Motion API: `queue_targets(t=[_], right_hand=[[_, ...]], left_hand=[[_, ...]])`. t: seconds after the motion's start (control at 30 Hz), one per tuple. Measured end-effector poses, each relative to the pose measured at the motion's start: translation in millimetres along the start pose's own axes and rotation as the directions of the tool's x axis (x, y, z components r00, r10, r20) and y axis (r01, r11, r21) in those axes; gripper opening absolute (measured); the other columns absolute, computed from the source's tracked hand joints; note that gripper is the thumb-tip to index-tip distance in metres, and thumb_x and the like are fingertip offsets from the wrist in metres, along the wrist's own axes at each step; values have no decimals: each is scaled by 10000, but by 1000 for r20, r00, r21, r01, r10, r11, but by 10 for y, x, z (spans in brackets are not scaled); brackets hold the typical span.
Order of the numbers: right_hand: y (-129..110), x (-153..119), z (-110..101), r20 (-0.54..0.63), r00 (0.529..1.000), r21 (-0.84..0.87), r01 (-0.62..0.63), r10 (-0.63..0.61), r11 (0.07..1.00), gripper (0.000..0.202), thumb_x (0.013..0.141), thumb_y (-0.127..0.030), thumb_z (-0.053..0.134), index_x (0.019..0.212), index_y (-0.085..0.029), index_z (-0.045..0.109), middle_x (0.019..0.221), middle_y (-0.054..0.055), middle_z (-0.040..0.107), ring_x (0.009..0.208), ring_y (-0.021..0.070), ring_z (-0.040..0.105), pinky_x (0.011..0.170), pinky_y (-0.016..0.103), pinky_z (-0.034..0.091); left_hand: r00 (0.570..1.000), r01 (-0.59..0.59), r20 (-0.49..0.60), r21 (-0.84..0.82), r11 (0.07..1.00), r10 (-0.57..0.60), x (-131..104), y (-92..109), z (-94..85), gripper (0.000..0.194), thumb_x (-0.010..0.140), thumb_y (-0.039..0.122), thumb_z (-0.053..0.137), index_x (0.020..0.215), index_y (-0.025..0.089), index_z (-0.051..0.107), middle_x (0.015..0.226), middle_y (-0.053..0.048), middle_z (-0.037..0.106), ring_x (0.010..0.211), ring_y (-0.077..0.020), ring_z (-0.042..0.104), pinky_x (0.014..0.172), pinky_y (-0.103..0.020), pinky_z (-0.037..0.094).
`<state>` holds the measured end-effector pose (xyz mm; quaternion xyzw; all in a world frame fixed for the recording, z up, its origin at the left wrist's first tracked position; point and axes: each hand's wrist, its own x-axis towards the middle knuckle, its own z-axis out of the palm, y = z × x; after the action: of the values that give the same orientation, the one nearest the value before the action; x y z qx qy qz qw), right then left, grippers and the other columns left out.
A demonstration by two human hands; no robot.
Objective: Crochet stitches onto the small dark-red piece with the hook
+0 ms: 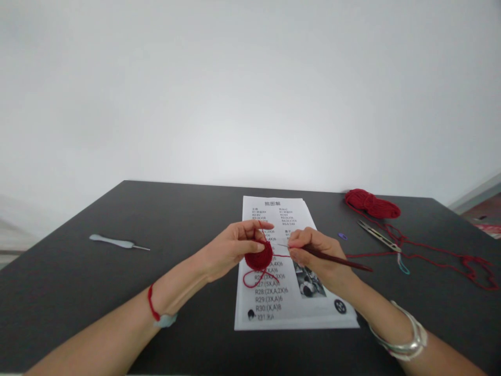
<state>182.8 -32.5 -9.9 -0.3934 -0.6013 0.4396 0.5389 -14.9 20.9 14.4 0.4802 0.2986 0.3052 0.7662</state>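
Note:
Pinched between the thumb and fingers of my left hand is a small round red crochet piece. A loose loop of red yarn dangles below it. My right hand grips a crochet hook with a dark reddish-brown handle, and its thin metal tip points left, close to the piece's edge. Whether the tip touches the stitches I cannot tell. A strand of red yarn runs from the piece, behind my right hand, and on to the right. Both hands are above a printed pattern sheet.
At the back right lies a red yarn skein, its strand trailing rightward across the black table. Near it are thread snips with a teal cord and a small purple stitch marker. A white-handled crochet hook rests at left.

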Motion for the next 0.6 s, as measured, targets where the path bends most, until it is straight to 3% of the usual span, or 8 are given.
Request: queue_targets(t=[0.23,0.4,0.5,0.6], right_hand=[[-4,-3,-83,103,995,76,10,-17,997,104,754,-264,718,726,-207,636,715,0,596,576,109,475,509,246,374],[4,7,-121,183,980,193,-116,80,974,136,728,-242,743,709,-189,619,639,-20,560,505,86,428,447,226,316],[16,42,-115,213,969,320,-187,122,929,150,733,-236,737,708,-177,602,557,-43,524,449,72,406,410,207,282],[12,66,-29,217,959,472,-266,181,841,178,735,-243,731,690,-174,573,515,-49,533,419,67,412,381,184,288]], left_hand=[[992,41,117,90,995,-52,-3,19,-74,337,651,91,689,984,133,656,719,18,605,606,-73,532,566,-212,377],[975,73,197,149,986,-102,-8,62,-108,336,654,99,684,989,129,668,712,12,605,606,-69,509,553,-199,362],[984,39,165,198,979,-72,-10,69,-78,313,659,97,675,969,130,667,708,16,608,608,-74,514,565,-209,371],[998,-59,46,264,963,48,-17,23,13,279,677,110,658,954,143,641,697,31,602,624,-91,543,601,-236,401]])
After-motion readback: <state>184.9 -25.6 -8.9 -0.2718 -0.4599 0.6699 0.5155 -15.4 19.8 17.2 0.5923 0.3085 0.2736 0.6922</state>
